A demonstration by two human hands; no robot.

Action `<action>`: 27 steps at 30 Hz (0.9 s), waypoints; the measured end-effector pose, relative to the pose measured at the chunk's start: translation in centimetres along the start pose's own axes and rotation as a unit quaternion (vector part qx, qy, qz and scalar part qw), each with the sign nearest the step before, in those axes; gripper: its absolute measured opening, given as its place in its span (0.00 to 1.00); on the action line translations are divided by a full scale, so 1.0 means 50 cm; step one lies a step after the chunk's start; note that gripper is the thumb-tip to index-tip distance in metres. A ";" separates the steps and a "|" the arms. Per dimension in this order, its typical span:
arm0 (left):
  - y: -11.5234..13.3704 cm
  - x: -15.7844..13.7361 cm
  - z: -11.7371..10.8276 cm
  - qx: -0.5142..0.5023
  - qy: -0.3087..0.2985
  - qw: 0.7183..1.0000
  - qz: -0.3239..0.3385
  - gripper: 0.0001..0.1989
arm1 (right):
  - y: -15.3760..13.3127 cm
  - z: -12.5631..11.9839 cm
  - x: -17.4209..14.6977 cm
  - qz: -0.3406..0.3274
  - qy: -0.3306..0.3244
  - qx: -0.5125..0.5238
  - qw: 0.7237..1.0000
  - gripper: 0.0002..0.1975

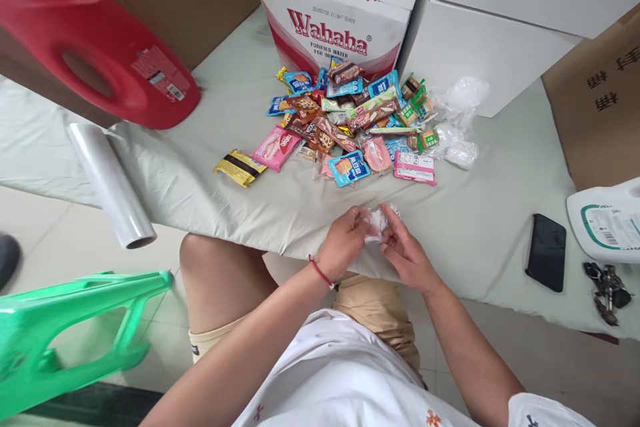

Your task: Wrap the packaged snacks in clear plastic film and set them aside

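Near the front edge of the table, my left hand (344, 240) pinches a small crumpled piece of clear plastic (376, 223). Around its other side are the thumb and fingers of my right hand (407, 257), also closed on it. Whether it is a bag or a wrapper I cannot tell. Just beyond my hands lies a pile of packaged snacks (345, 110). Its nearest pieces are a blue snack packet (349, 168), a pink packet (415, 167) and, further left, a yellow packet (240, 167). More crumpled clear plastic (460, 123) rests at the pile's right side.
Behind the pile stand a Wahaha carton (335, 20) and white boxes (490, 47). A red jug (100, 47) and a roll of plastic film (113, 187) are at left. On the right lie a phone (547, 252), keys (607, 293) and a white bottle (610, 220). A green stool (80, 327) stands lower left.
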State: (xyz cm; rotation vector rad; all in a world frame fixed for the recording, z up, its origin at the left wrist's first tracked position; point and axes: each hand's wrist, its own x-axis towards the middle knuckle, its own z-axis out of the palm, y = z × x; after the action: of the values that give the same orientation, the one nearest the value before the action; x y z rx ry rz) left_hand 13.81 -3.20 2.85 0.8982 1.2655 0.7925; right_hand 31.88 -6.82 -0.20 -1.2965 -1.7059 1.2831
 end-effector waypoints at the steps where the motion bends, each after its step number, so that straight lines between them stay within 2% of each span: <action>1: -0.004 -0.004 -0.001 -0.012 -0.006 1.000 0.005 0.30 | 0.003 0.000 0.000 0.010 -0.001 0.011 1.000 0.36; 3: -0.011 -0.010 -0.003 -0.051 -0.029 0.998 0.007 0.42 | 0.009 0.006 0.001 0.010 0.005 0.021 1.000 0.37; 4: -0.014 -0.011 -0.004 -0.064 -0.046 0.997 0.008 0.44 | 0.012 0.010 0.003 0.001 0.009 0.026 1.000 0.37; 6: -0.021 -0.011 -0.004 -0.047 -0.068 0.996 0.024 0.43 | 0.016 0.017 0.005 -0.019 0.014 0.040 0.999 0.38; 9: -0.036 -0.012 -0.001 0.094 -0.050 0.988 0.113 0.37 | 0.005 0.014 0.004 -0.025 0.012 0.061 0.998 0.38; 11: -0.048 -0.014 0.006 0.203 -0.024 0.964 0.170 0.35 | -0.019 0.001 -0.001 -0.007 0.005 0.078 0.997 0.37; 12: -0.053 -0.016 0.010 0.244 -0.014 0.952 0.187 0.35 | -0.034 -0.009 -0.003 -0.001 0.017 0.080 0.997 0.35; 14: -0.060 -0.017 0.017 0.289 0.001 0.936 0.202 0.36 | -0.066 -0.027 -0.004 -0.007 0.090 0.043 0.995 0.25; 16: -0.065 -0.016 0.021 0.305 0.008 0.929 0.209 0.38 | -0.086 -0.042 0.006 -0.048 0.167 -0.047 0.984 0.15; 17: -0.066 -0.015 0.022 0.307 0.012 0.928 0.211 0.38 | -0.088 -0.046 0.016 -0.076 0.173 -0.097 0.977 0.14; 18: -0.066 -0.014 0.022 0.303 0.017 0.929 0.212 0.38 | -0.084 -0.049 0.029 -0.103 0.153 -0.139 0.973 0.14; 20: -0.066 -0.016 0.021 0.267 0.032 0.942 0.201 0.41 | -0.062 -0.051 0.056 -0.141 0.072 -0.194 0.968 0.15; 22: -0.064 -0.026 0.020 0.199 0.056 0.962 0.180 0.45 | -0.031 -0.055 0.079 -0.149 0.004 -0.219 0.964 0.18; 24: -0.058 -0.041 0.019 0.149 0.104 0.967 0.179 0.45 | -0.009 -0.061 0.090 -0.143 -0.034 -0.230 0.962 0.21; 25: -0.054 -0.049 0.018 0.147 0.133 0.960 0.199 0.41 | -0.003 -0.065 0.092 -0.139 -0.047 -0.235 0.961 0.22; 27: -0.044 -0.055 0.015 0.196 0.165 0.924 0.285 0.27 | -0.002 -0.069 0.089 -0.133 -0.064 -0.245 0.958 0.23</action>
State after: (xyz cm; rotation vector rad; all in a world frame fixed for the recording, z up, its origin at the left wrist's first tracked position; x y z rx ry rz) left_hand 14.19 -6.73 2.17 1.5489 1.5069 1.2092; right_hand 33.54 -1.49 0.68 -1.2051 -2.3013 0.8285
